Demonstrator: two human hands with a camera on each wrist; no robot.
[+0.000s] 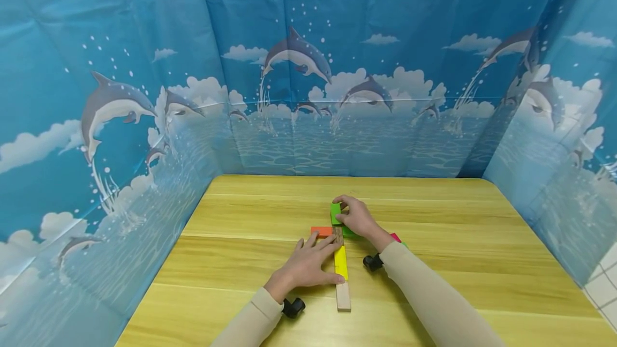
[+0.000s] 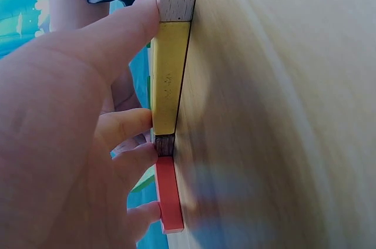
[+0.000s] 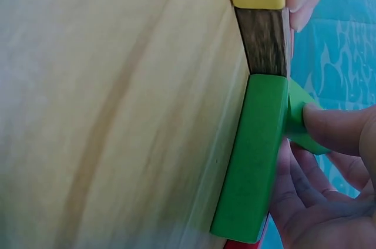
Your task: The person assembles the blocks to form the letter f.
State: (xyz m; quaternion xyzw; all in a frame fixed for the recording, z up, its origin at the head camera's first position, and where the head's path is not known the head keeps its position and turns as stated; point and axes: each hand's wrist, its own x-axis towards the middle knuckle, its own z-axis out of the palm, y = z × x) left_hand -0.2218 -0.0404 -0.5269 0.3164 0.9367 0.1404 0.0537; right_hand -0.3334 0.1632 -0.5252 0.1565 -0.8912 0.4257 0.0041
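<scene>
Wooden blocks lie end to end on the table: a plain wood block nearest, then a yellow block, then a dark brown block. Left of the brown one is a red-orange block; a green block extends to its right. My left hand is spread over the row, thumb near the yellow and plain joint, fingertips on or beside the yellow, brown and red-orange blocks. Between thumb and fingers my right hand pinches another green block at the far end of the brown one.
A pinkish-red block shows partly behind the right wrist, with a bit of green beside it. Black wrist cameras hang close to the wood-grain table. A dolphin-print curtain encloses the back and sides.
</scene>
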